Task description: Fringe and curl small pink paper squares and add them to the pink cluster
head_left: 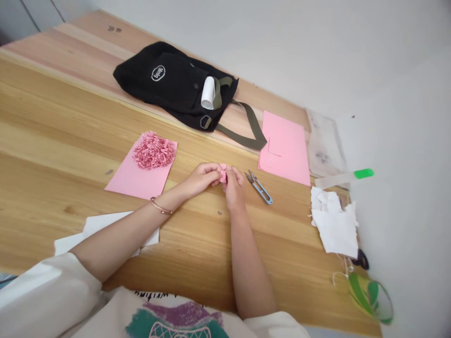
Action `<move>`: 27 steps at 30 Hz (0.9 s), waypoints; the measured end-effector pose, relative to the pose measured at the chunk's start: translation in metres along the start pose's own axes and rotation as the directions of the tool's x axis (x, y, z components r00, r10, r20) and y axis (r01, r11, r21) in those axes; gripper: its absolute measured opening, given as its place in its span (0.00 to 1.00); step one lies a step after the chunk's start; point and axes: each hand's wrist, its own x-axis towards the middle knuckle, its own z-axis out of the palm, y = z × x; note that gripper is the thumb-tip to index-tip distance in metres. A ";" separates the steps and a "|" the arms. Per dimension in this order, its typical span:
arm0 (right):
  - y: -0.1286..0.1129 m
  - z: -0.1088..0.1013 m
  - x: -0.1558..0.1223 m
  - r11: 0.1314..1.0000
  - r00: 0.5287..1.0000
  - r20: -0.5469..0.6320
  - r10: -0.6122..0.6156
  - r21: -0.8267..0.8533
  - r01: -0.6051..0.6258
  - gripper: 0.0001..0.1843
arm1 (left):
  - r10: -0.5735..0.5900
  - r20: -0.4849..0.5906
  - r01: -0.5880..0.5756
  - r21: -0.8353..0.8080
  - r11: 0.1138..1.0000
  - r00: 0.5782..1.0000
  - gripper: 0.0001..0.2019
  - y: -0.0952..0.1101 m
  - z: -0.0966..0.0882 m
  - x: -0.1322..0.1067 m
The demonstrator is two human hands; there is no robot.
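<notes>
Between my two hands, over the middle of the table, is a small piece of pink paper (223, 174). My left hand (206, 177) pinches it from the left with thumb and fingers. From the right, my right hand (234, 183) grips the same piece, its fingers partly hiding it. Just right of that hand lies a pair of blue-handled thread snips (260, 187), blades pointing away from me. To the left, a fluffy pink paper pompom (153, 151) rests on a pink paper sheet (141, 183).
A black bag (176, 89) with a white roll (207, 93) on it lies at the back. Pink sheets (287, 150) sit behind the snips. White paper pieces (334, 225), a green-ended strip (362, 174) and a green tape roll (369, 298) are right. White sheets (70, 242) lie under my left arm.
</notes>
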 end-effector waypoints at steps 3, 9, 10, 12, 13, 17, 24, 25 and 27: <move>-0.002 0.001 -0.001 0.997 1.000 -0.003 -0.022 0.072 0.022 0.18 | 0.001 0.003 -0.001 -0.001 1.000 1.000 0.08 0.000 0.000 0.000; 0.000 0.001 0.000 0.998 1.000 -0.016 -0.016 0.061 0.016 0.18 | -0.013 -0.008 0.013 0.001 1.000 1.000 0.08 0.001 0.000 -0.001; 0.001 0.000 0.000 0.998 0.999 -0.028 -0.015 0.060 0.017 0.18 | -0.015 -0.008 0.015 0.001 1.000 1.000 0.08 0.001 0.000 -0.001; 0.002 0.000 0.001 0.997 0.999 -0.031 -0.020 0.067 0.022 0.18 | -0.018 -0.003 0.018 0.002 1.000 1.000 0.08 0.000 0.000 0.000; 0.002 0.001 0.001 0.997 1.000 -0.021 -0.023 0.076 0.025 0.18 | -0.015 0.000 0.015 0.004 1.000 1.000 0.08 0.000 0.000 0.000; 0.000 0.001 0.000 0.993 0.999 0.016 -0.032 0.113 0.030 0.18 | 0.012 0.007 -0.012 0.018 1.000 1.000 0.08 -0.004 -0.002 0.001; -0.002 0.001 -0.001 0.990 0.999 0.026 -0.041 0.132 0.037 0.16 | 0.032 0.003 -0.032 0.033 0.999 0.999 0.09 -0.007 -0.003 0.002; -0.003 0.002 -0.001 0.992 0.999 0.033 -0.037 0.124 0.032 0.16 | 0.034 0.002 -0.034 0.035 0.999 0.999 0.09 -0.007 -0.003 0.002; -0.005 0.002 -0.001 0.994 0.999 0.045 -0.030 0.105 0.025 0.16 | 0.037 0.000 -0.037 0.037 0.999 0.999 0.10 -0.007 -0.002 0.002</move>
